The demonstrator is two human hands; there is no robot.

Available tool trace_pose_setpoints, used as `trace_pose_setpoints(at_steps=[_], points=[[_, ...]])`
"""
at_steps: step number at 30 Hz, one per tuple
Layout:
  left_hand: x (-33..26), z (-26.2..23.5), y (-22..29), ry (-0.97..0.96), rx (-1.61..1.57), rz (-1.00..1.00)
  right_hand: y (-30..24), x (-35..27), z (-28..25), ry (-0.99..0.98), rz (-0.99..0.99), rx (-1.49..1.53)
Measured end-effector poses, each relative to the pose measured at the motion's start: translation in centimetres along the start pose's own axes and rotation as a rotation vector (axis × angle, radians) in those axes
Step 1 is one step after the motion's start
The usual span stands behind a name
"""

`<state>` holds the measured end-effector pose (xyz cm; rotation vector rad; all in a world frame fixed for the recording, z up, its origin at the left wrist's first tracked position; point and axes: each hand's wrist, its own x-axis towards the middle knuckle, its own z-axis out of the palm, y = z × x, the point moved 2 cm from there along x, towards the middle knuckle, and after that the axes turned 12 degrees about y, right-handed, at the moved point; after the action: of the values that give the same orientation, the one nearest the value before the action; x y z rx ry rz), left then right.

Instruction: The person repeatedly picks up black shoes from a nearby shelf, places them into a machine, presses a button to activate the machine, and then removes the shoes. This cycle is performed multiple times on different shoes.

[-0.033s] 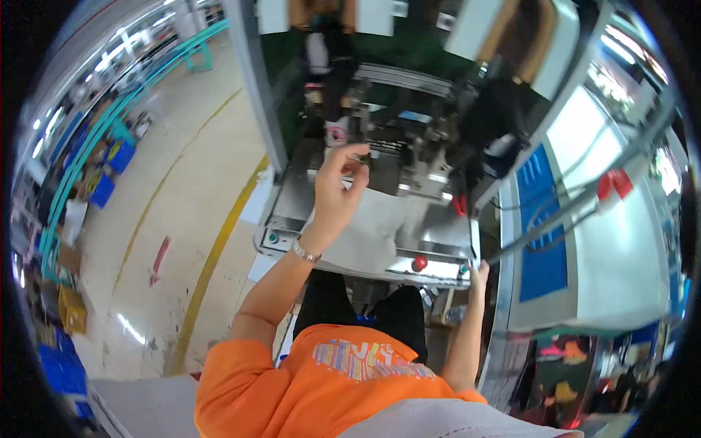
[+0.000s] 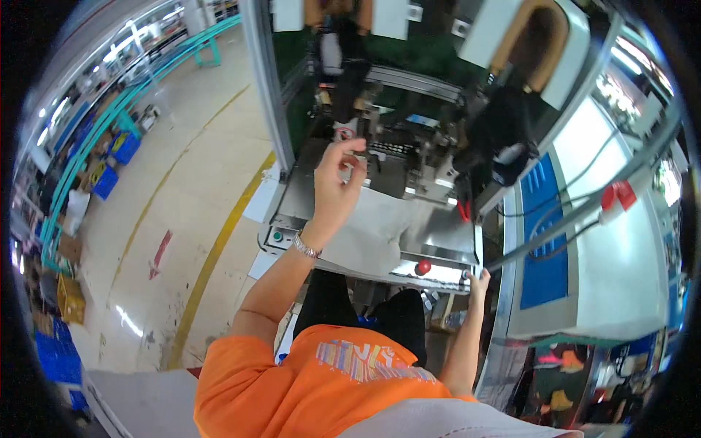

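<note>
Head view: the left hand [image 2: 337,182] is raised over the grey metal machine desk [image 2: 438,244], fingers loosely curled with thumb and forefinger drawn near each other; whether a small part sits between them cannot be told. Compared with the earlier frame, this hand has shifted only slightly and the fingers appear a little more spread, which suggests a fine positioning step at the black mechanical fixture [image 2: 398,157] and not a transport move. The fixture lies just beyond the fingertips, at the rear of the desk; its long axis runs roughly left to right across the picture, with its toothed edge facing the person. The right hand [image 2: 478,281] is closed around the near right corner of the desk, unchanged from the earlier frame, beside a round red push button [image 2: 423,267]. A silver metal wristband [image 2: 307,246] sits on the left wrist. A sheet of pale cloth [image 2: 376,233] covers the desk below the left forearm.
</note>
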<state>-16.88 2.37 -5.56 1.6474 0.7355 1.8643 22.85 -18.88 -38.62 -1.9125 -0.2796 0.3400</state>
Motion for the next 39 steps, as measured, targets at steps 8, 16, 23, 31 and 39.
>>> trace_pose_setpoints(at_steps=[8, 16, 23, 31, 39], points=[[5.5, -4.1, -2.0, 0.242, -0.003, 0.023, -3.2, -2.4, 2.4, 0.42, 0.097, -0.314], [13.0, -3.2, -2.9, 0.325, 0.243, 0.221, -5.8, -5.5, 1.7, 0.455, 0.215, 0.107], [19.1, -4.1, -1.5, 0.287, 0.407, 0.42, -12.9, -11.3, 1.8, 0.573, -0.621, -0.11], [12.5, -3.9, 7.8, 0.215, 0.208, 0.521, -22.5, -19.2, 0.7, 0.288, -0.798, -0.029], [1.1, 2.7, 11.7, -0.043, 0.165, 0.372, -30.8, -27.5, 2.5, -0.22, -1.034, 0.425]])
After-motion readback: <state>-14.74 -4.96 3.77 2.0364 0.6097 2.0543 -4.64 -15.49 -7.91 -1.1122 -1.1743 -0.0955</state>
